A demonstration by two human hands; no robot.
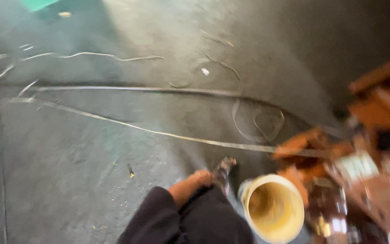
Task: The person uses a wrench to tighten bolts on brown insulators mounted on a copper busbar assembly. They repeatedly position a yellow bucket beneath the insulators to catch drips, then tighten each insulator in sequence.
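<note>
Bucket (pixel 274 208): pale round plastic, open top, low right beside the legs, seems empty, likely light and stiff; best held by the rim.
Hand (pixel 199 178): one blurred hand by dark sleeve, which side and grip unclear.
Floor (pixel 91 149): grey, thin strips (pixel 159 133) scattered.

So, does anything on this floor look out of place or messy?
Yes. Long thin strips lie loose and curled across the dark floor, with small pale scraps scattered about. The frame is motion-blurred, so finer damage cannot be judged.
</note>
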